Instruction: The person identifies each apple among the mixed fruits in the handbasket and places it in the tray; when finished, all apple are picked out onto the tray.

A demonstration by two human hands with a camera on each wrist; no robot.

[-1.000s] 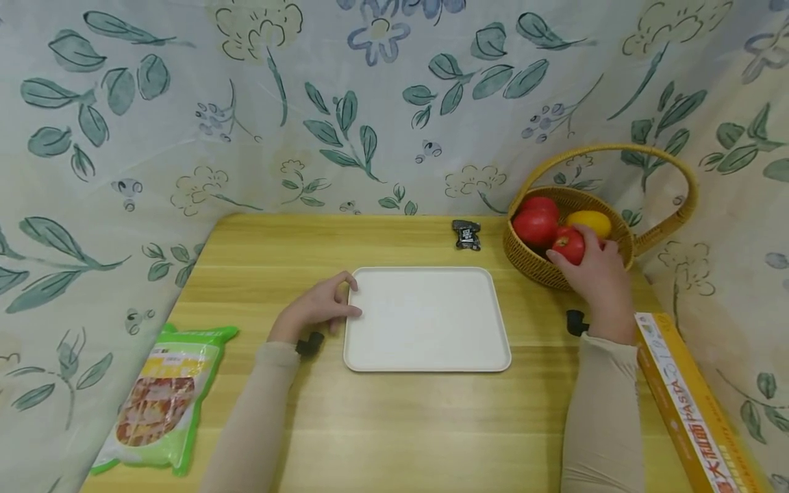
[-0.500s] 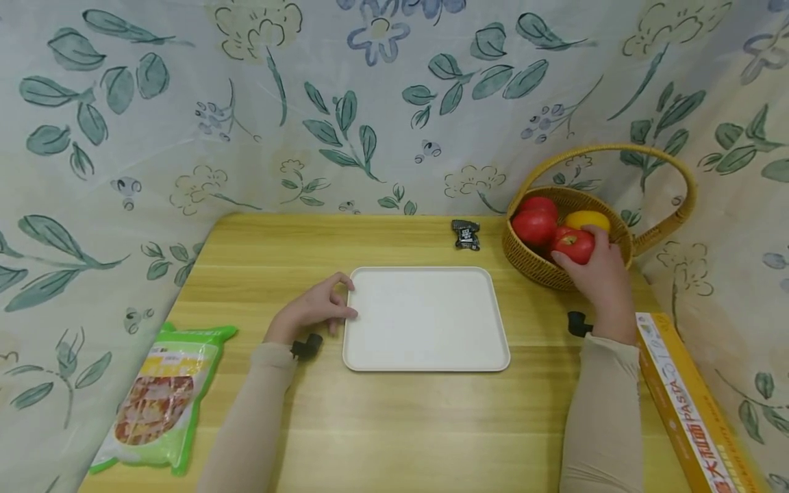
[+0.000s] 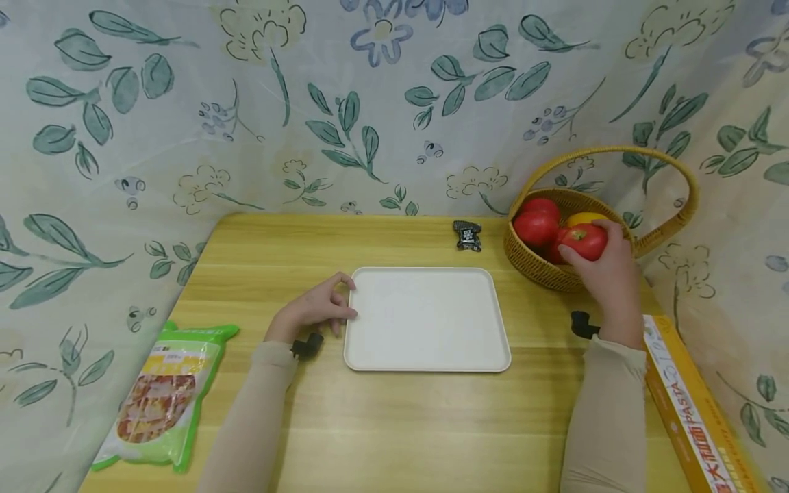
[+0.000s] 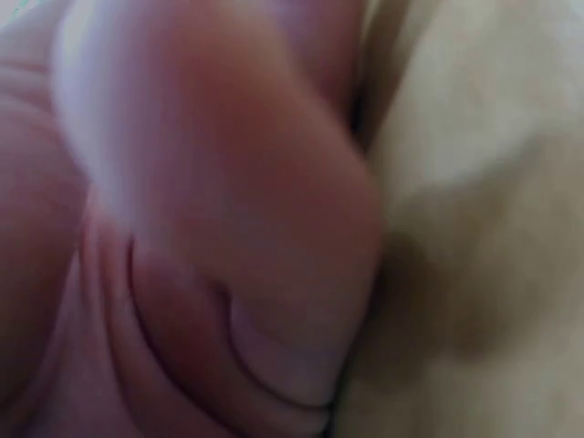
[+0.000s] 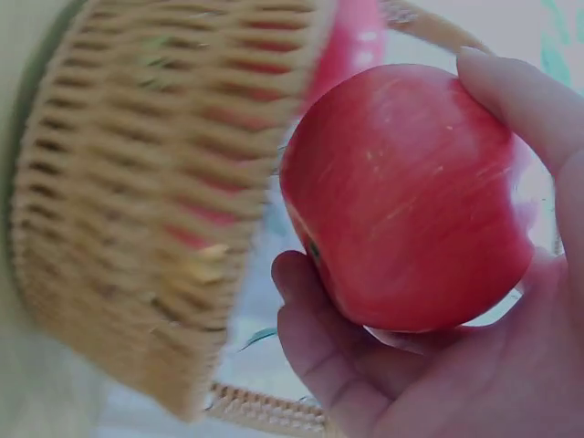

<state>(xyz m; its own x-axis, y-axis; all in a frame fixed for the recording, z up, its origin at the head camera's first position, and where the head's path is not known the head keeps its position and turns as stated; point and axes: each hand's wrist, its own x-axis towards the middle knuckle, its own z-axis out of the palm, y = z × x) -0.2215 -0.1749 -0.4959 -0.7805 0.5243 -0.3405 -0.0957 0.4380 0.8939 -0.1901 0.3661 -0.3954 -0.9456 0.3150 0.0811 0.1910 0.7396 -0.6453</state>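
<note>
My right hand (image 3: 610, 277) grips a red apple (image 3: 587, 241) at the front right of the wicker basket (image 3: 529, 263). Seen from the right wrist, the apple (image 5: 411, 201) sits between thumb and fingers, outside the woven wall (image 5: 137, 182). Other red fruit (image 3: 536, 226) and a partly hidden yellow fruit (image 3: 582, 219) lie in the basket. My left hand (image 3: 314, 306) rests by the left rim of a white tray (image 3: 428, 322), its thumb and index fingertips at that rim. Loosely bent fingers (image 4: 246, 201) fill the left wrist view, close to the wood.
Behind the tray lies a small black wrapped packet (image 3: 467, 235). A green and white food bag (image 3: 163, 400) is on the left of the wooden table (image 3: 419, 431). An orange pasta box (image 3: 693, 411) lies along the right edge. Floral cloth (image 3: 370, 137) hangs behind.
My right hand has raised the apple slightly and carried it right, out of its spot among the other fruit. The left hand has drawn back slightly at the tray's rim.
</note>
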